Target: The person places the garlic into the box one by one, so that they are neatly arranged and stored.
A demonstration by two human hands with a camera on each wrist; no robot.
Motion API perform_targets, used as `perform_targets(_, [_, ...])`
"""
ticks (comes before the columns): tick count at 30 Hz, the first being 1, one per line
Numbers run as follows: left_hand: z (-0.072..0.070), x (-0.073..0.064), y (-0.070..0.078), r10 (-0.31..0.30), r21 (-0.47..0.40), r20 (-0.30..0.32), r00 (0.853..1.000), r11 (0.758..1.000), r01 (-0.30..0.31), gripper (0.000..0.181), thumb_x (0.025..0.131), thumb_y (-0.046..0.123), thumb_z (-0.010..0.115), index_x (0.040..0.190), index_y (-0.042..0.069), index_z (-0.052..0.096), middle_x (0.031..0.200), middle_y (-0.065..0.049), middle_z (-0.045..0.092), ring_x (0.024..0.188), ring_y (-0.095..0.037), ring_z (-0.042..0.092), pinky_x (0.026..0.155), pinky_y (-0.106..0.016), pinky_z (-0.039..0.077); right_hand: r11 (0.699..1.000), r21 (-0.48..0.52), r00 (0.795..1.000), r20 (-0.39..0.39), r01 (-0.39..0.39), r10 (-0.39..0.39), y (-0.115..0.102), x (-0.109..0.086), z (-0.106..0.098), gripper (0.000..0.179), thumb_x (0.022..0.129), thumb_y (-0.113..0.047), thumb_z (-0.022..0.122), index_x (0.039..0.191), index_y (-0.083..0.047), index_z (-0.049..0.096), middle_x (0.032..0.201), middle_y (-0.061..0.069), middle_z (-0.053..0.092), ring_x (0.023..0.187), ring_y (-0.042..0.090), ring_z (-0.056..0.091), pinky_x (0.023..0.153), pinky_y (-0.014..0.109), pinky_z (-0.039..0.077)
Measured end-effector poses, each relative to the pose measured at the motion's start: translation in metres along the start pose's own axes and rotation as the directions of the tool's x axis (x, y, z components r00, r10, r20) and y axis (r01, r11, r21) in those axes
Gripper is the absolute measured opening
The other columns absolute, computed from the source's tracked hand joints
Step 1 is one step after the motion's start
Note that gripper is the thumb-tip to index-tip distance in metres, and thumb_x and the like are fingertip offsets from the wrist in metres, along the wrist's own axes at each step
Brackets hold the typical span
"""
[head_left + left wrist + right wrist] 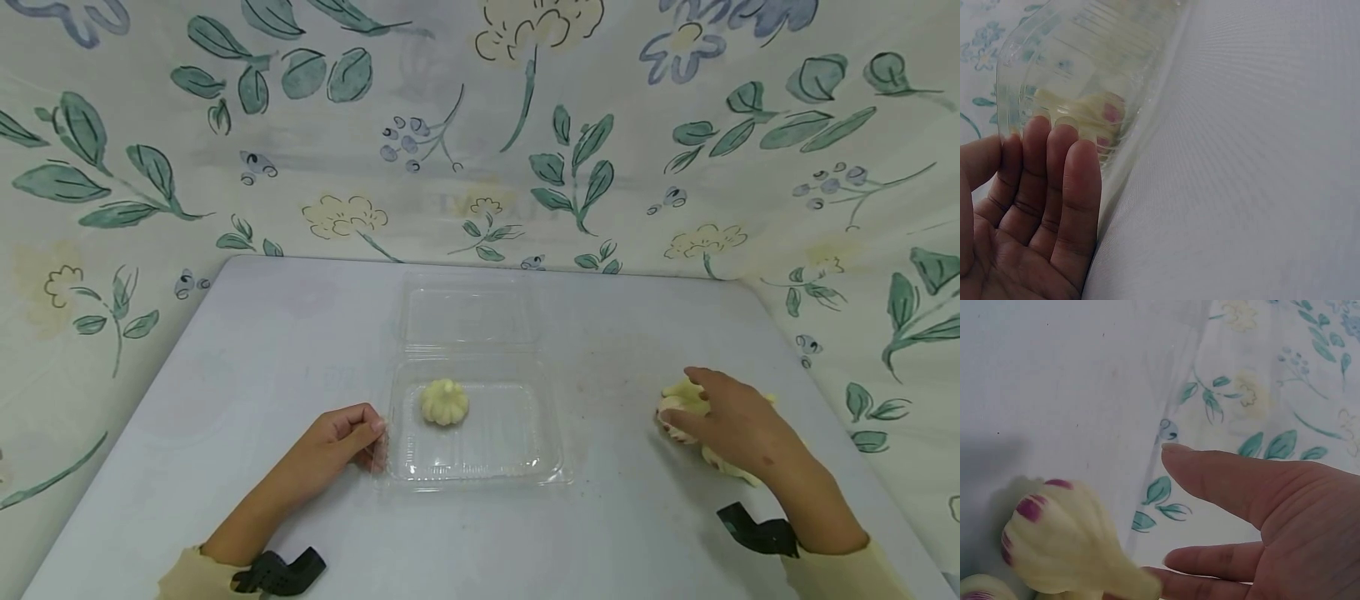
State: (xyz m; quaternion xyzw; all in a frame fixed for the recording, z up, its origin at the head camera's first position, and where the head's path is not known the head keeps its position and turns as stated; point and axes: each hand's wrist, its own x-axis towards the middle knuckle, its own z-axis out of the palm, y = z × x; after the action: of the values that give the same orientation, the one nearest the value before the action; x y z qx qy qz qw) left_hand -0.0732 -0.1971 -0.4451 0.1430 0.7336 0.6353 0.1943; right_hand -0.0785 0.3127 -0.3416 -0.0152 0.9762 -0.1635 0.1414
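A clear plastic clamshell container [480, 454] lies opened out on the table, its lid [471, 312] folded back toward the wall. One pale garlic bulb [445, 402] sits in the left part of its base. My left hand [347, 437] pinches the container's left edge between thumb and fingers; the left wrist view shows this hand [1038, 194] at the rim. Over several garlic bulbs [729, 468] at the right is my right hand [738, 425]. In the right wrist view its thumb and fingers [1210, 487] are spread beside a purple-marked garlic bulb [1063, 540], not closed round it.
The white table [300, 333] meets a floral cloth [450, 167] at its back and sides. Small dark specks dot the tabletop between the container and the bulbs at the right. A black strap [281, 573] is on each sleeve cuff.
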Motion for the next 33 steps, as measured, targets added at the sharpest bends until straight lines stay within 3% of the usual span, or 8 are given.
perform_targets(10, [0.0, 0.0, 0.0, 0.005, 0.001, 0.002, 1.0, 1.0, -0.005, 0.025, 0.11, 0.015, 0.055, 0.097, -0.006, 0.059, 0.088, -0.011, 0.062, 0.078, -0.019, 0.066, 0.072, -0.036, 0.062, 0.999, 0.002, 0.998, 0.052, 0.034, -0.034, 0.005, -0.001, 0.003, 0.079, 0.094, -0.04, 0.078, 0.147, 0.01, 0.047, 0.14, 0.037, 0.055, 0.125, 0.055, 0.054, 0.093, 0.069, 0.049])
perform_targets(18, [0.0, 0.0, 0.0, 0.003, 0.006, 0.0, 1.0, 1.0, -0.003, 0.024, 0.11, 0.014, 0.055, 0.097, -0.006, 0.059, 0.088, -0.011, 0.062, 0.078, -0.019, 0.066, 0.072, -0.035, 0.062, 0.995, 0.0, 0.993, 0.05, 0.104, -0.103, 0.005, 0.0, 0.009, 0.048, 0.092, -0.024, 0.08, 0.125, 0.006, 0.064, 0.115, 0.02, 0.071, 0.104, 0.04, 0.067, 0.08, 0.053, 0.058])
perform_targets(33, [0.0, 0.0, 0.0, 0.001, 0.014, -0.009, 1.0, 1.0, -0.001, 0.024, 0.11, 0.015, 0.056, 0.097, -0.005, 0.06, 0.088, -0.011, 0.062, 0.079, -0.019, 0.065, 0.072, -0.034, 0.061, 0.995, 0.028, 0.995, 0.031, 0.095, -0.096, 0.007, 0.004, 0.018, 0.049, 0.092, -0.025, 0.08, 0.126, 0.007, 0.063, 0.114, 0.02, 0.07, 0.1, 0.036, 0.067, 0.079, 0.052, 0.057])
